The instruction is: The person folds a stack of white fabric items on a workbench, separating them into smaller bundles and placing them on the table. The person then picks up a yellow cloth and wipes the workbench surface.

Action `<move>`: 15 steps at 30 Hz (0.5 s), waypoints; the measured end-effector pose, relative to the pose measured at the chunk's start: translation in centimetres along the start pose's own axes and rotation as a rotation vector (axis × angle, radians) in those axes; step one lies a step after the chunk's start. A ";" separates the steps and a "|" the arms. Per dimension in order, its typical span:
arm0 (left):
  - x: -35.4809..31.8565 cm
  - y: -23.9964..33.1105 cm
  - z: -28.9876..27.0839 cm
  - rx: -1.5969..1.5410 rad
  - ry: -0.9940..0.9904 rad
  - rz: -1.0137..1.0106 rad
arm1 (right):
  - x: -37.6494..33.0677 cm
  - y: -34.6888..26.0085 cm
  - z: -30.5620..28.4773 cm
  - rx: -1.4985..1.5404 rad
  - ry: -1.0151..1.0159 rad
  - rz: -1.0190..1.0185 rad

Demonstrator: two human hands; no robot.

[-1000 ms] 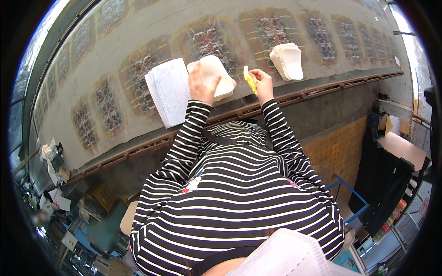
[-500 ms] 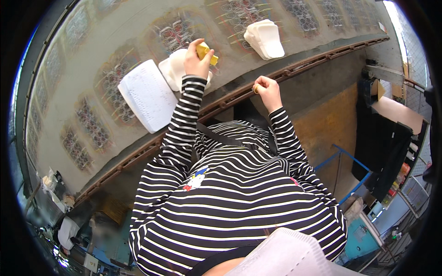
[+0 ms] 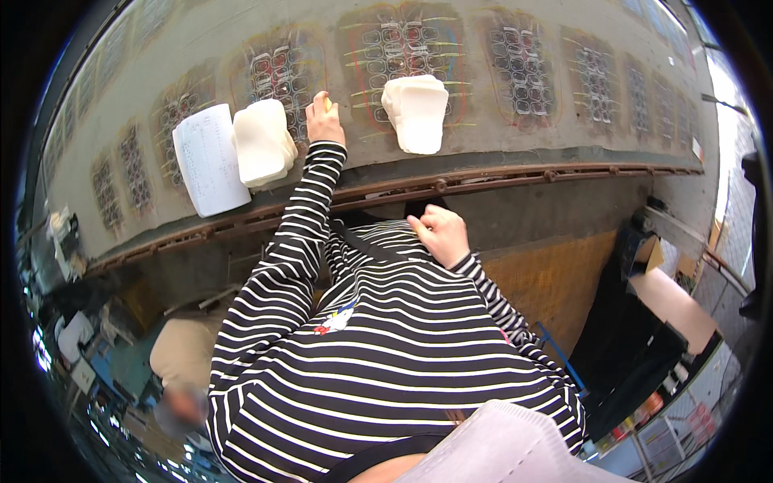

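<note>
My left hand (image 3: 324, 122) is on the grey table, its fingers closed over a small yellow piece (image 3: 328, 104). Most of that piece is hidden, and its kind does not show. Just left of this hand lies a stack of white shaped pads (image 3: 262, 145), a little fanned at its edge. A second stack of white pads (image 3: 419, 113) sits farther right, apart from both hands. My right hand (image 3: 441, 236) hovers before my body, below the table's front rail. Its fingers are curled with the thumb against them, and whatever they may hold is hidden.
The grey table (image 3: 475, 137) bears rows of blocky outlined patterns (image 3: 519, 68). A sheet of paper with handwriting (image 3: 211, 161) lies left of the pads. A rusty rail (image 3: 499, 179) runs along the front edge. Behind me at lower left is another person (image 3: 189, 354).
My left hand has lowered onto the table with the yellow piece, now beside the pads rather than over them. My right hand has drawn back toward my body. The whole view has turned.
</note>
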State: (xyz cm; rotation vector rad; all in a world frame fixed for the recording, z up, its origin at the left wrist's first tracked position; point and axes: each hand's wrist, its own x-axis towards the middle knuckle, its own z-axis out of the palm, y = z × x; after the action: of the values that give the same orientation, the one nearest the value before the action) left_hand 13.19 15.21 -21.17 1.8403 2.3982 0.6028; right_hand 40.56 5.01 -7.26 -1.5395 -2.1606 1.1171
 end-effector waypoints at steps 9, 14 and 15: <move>-1.8 9.4 -1.1 -0.273 -0.185 -0.272 | 1.2 9.0 -11.0 0.630 -0.467 0.131; -4.1 8.9 10.3 -0.950 -0.308 -1.103 | 9.0 8.9 -13.6 0.450 -0.222 -0.116; -1.8 12.4 6.9 -0.943 -0.286 -1.191 | 10.5 9.3 -13.8 0.412 -0.194 -0.154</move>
State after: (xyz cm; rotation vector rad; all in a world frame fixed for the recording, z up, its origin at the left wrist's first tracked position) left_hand 27.00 17.95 -23.66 0.0518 1.9279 0.9223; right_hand 51.10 21.65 -6.85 -1.1071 -1.9558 1.5894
